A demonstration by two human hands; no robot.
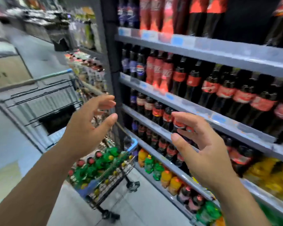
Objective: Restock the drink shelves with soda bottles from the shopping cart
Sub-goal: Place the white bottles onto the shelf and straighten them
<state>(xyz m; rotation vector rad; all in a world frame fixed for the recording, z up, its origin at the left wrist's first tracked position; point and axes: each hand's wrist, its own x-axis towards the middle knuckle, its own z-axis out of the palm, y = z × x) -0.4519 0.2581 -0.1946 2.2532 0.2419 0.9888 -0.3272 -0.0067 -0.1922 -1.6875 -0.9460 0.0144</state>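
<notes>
Aisle contents, picture smeared throughout.

- Left hand point(88, 126): raised in the air above the shopping cart point(132, 145), fingers spread and loosely curved, holding nothing.
- Right hand point(203, 144): raised in front of the drink shelves point(203, 51), fingers likewise apart and empty. It hides part of the middle shelf edge and some bottles behind it.
- Soda bottles point(95, 165): green, with red and yellow caps, standing packed in the cart basket, below and between the two forearms.
- Shopping cart: wire basket with blue corner trim, on black wheels, parked just beside the front edge of the lowest shelves. It stands between the person and the lower left end of the shelving.
- Cola bottles point(225, 92): dark, red-labelled, filling most of the upper and middle shelves.
- Blue-labelled bottles point(140, 69): at the left end of those shelves, next to the black upright post point(111, 46).
- Orange and green bottles point(166, 178): along the low shelves; yellow bottles point(274, 173) toward the right edge.
- Grey wire frame with a blue handle point(55, 75): left of the hands, possibly a second cart.
- Cardboard box point(6, 72): far left.
</notes>
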